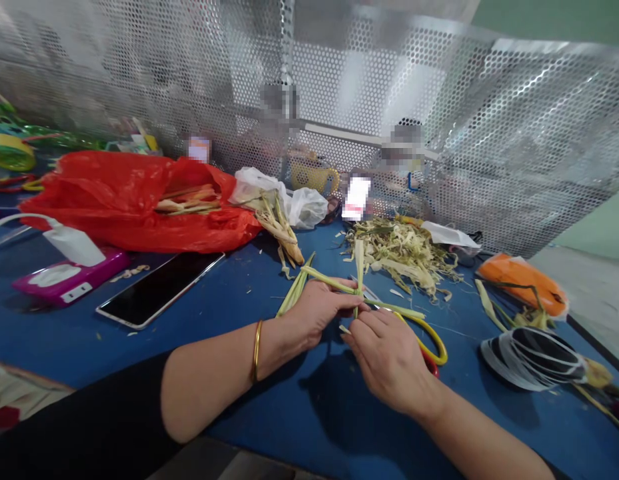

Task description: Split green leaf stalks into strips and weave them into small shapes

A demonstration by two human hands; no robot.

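Observation:
Pale green husk strips (360, 263) cross each other at the middle of the view, one upright and others lying sideways. My left hand (316, 308), with a gold bangle at the wrist, pinches them from the left near the crossing. My right hand (384, 347) is closed on their lower part, fingertips close to the left hand's. A short pale end pokes out by the right thumb. Under and behind the right hand lie scissors with yellow and red handles (434, 339). More green strips (294, 291) rest on the blue table behind my left wrist.
A red bag (109, 200) of husks, a phone (162, 288) and a purple power strip (72, 277) are left. Husk scraps (404, 250) lie behind my hands. At right are an orange packet (522, 280) and a wire coil (532, 357). A perforated metal screen (364, 80) stands behind.

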